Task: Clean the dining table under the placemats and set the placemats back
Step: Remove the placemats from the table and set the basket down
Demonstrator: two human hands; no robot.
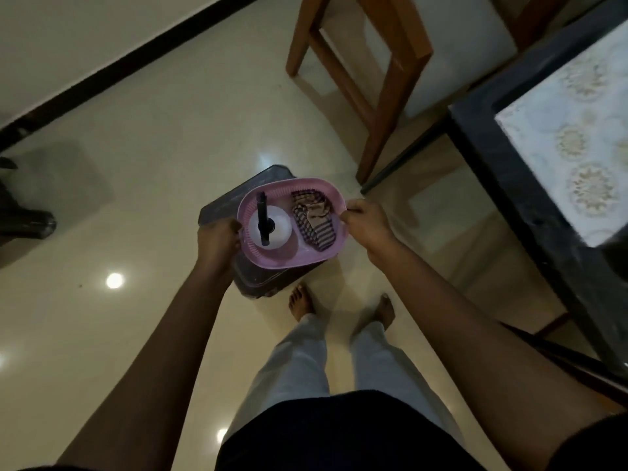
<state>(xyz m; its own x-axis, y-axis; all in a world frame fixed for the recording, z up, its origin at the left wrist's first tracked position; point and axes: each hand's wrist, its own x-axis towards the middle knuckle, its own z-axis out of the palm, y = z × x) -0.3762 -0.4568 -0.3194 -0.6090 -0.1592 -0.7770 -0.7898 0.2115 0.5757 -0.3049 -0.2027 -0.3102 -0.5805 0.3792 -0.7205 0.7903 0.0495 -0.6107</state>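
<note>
I hold a pink oval basket point(272, 258) by its two ends, my left hand point(217, 241) on the left rim and my right hand point(365, 224) on the right rim. Inside it stand a white spray bottle with a black nozzle point(272, 229) and a striped cleaning cloth point(314, 219). The basket is just above a dark plastic stool point(258, 283) on the floor. At the right edge is the dark dining table point(509, 158) with a pale patterned placemat point(574, 137) lying on it.
A wooden chair point(384, 73) stands beyond the table corner. My bare feet point(300, 300) are on the glossy cream floor right behind the stool. A dark object point(23, 205) sits at the far left near the black skirting of the wall.
</note>
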